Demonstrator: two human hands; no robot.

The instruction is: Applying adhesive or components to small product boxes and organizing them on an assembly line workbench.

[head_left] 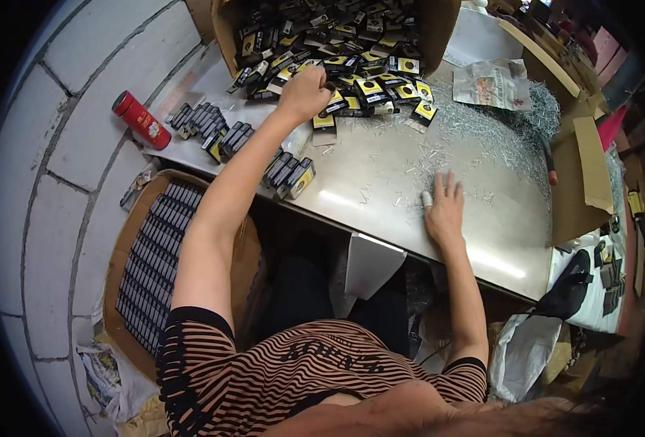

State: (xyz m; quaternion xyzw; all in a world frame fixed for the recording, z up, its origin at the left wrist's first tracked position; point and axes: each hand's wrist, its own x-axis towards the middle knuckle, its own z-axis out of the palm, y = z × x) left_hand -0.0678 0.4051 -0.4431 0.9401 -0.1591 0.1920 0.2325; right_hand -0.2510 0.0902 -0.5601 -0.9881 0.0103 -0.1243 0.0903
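Observation:
My left hand reaches to the near edge of a pile of small black-and-yellow boxes. Its fingers are curled over, and whatever they may hold is hidden. On the metal tabletop, my right hand lies palm down with fingers spread, its thumb tip covered in white. Many small silvery metal pieces, like screws or nails, are scattered just beyond its fingertips. Left of the pile, rows of the small boxes stand along the table edge, partly behind my left forearm.
A large cardboard box lies open around the pile. Below left, a carton holds tightly packed boxes. A red bottle stands beside the brick wall. A plastic bag rests by heaped metal pieces; cardboard borders the right side.

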